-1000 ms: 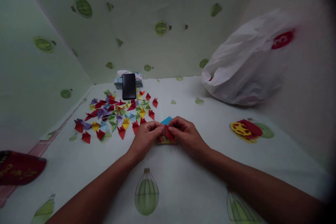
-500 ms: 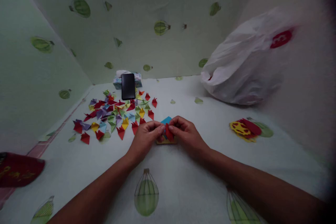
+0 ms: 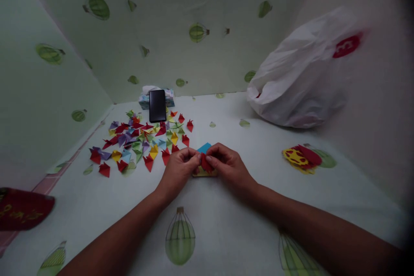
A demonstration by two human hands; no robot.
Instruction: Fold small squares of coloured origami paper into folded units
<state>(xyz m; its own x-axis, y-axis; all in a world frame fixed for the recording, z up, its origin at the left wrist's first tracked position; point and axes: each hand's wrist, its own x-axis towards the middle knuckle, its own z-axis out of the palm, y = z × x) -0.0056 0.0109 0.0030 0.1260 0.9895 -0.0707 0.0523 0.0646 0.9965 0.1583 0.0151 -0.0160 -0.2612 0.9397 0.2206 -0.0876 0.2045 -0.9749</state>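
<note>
Between my two hands is a small piece of folded red paper (image 3: 206,164). My left hand (image 3: 181,168) pinches its left side with thumb and forefinger. On the other side, my right hand (image 3: 228,164) grips it the same way, and the fingers partly hide the folds. Right behind and below the paper lies a stack with a blue sheet (image 3: 204,148) on top and a yellowish lower edge (image 3: 204,173). To the left of my left hand spread many folded paper cranes (image 3: 148,163) in red, yellow, green, purple and blue.
A black phone (image 3: 157,106) leans against a tissue box (image 3: 144,102) behind the cranes. On the right are a puffed white plastic bag (image 3: 291,82) and red and yellow paper cut-outs (image 3: 299,158). A dark red packet (image 3: 27,209) lies at the left edge.
The red paper looks slightly wider and lower between my fingertips, its folds turned a little. Both hands keep their pinch in nearly the same place. The whole view has shifted slightly.
</note>
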